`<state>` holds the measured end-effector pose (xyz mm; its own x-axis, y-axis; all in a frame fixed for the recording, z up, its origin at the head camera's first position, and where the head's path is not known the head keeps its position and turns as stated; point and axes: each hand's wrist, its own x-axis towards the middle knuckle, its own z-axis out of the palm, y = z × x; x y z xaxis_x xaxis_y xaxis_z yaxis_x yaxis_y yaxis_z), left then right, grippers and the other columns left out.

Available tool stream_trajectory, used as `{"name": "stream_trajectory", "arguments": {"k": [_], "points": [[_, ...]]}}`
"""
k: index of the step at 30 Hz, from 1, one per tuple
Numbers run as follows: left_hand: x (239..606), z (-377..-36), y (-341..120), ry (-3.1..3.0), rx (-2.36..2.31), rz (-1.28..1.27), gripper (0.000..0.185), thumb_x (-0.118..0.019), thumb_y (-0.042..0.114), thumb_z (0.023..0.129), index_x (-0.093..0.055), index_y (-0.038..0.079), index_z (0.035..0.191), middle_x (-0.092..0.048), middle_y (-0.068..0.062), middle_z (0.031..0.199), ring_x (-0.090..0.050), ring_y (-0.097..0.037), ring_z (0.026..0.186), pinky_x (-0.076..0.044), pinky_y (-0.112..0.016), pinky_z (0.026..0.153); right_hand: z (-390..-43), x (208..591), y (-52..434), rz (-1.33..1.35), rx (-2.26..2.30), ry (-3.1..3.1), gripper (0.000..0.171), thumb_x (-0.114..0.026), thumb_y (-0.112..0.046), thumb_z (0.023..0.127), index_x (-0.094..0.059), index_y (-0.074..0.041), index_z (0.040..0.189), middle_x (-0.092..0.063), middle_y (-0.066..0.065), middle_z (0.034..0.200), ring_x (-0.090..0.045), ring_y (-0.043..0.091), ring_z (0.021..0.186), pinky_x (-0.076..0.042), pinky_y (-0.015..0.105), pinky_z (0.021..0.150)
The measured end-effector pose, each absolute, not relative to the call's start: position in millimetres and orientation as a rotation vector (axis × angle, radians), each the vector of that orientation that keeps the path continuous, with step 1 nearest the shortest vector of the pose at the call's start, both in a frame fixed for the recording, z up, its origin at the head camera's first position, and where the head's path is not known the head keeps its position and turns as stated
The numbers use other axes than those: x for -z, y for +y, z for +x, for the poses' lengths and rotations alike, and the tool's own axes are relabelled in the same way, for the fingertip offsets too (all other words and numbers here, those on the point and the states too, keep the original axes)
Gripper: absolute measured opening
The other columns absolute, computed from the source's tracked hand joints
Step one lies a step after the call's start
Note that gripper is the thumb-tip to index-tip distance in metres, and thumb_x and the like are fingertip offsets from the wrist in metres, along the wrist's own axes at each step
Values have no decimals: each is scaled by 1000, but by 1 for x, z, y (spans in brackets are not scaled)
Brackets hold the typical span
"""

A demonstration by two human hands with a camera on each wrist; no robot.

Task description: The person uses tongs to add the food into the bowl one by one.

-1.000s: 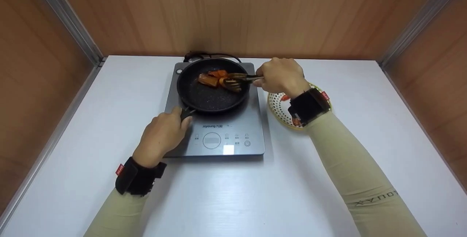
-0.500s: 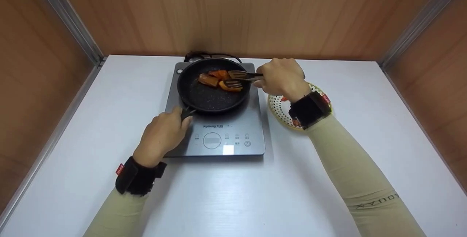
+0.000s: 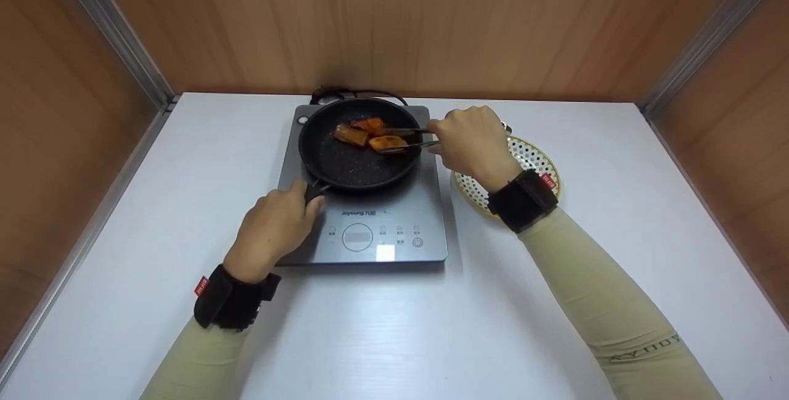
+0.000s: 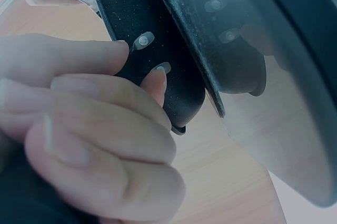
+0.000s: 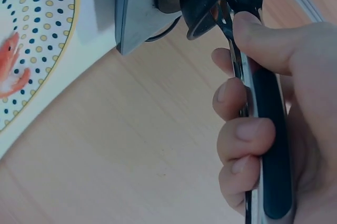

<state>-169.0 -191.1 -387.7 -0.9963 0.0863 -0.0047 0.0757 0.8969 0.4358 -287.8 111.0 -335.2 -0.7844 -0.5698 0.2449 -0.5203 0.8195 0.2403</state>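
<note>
A black frying pan (image 3: 351, 169) sits on a grey induction cooktop (image 3: 394, 203). My left hand (image 3: 274, 230) grips its handle; in the left wrist view the fingers (image 4: 105, 150) curl round it. My right hand (image 3: 473, 144) holds metal tongs (image 5: 273, 145) with dark grips. In the head view the tongs' two arms reach over the pan's right rim, one on either side of an orange-brown food piece (image 3: 388, 143). A brown food piece (image 3: 351, 135) and a redder piece (image 3: 368, 124) lie beside it in the pan.
A dotted plate (image 3: 478, 193) with a yellow rim stands right of the cooktop, partly under the right wrist. A shrimp-like orange piece (image 5: 8, 66) lies on it. A black cable (image 3: 370, 91) runs behind the cooktop, near the wooden back wall (image 3: 394, 24).
My right hand has turned, and the tongs went from lying flat over the pan to edge-on around the nearest food piece. The left hand and pan have stayed put.
</note>
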Motion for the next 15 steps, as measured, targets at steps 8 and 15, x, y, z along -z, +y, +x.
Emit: {"name": "stream_trajectory", "arguments": {"k": [8, 15], "points": [[388, -168, -193, 3039, -700, 125, 30, -53, 32, 112, -57, 2, 108, -62, -17, 84, -58, -31, 72, -41, -43, 58, -292, 342, 111, 846, 207, -2663, 21, -84, -32, 91, -80, -15, 104, -74, 13, 81, -67, 40, 65, -52, 54, 58], [388, -169, -193, 3041, -704, 115, 31, -54, 32, 112, -57, 2, 109, -62, -17, 84, -58, -31, 72, -41, -43, 58, -298, 346, 114, 847, 203, -2623, 22, -83, -34, 92, -80, -19, 108, -73, 12, 81, -65, 38, 63, -51, 53, 56]]}}
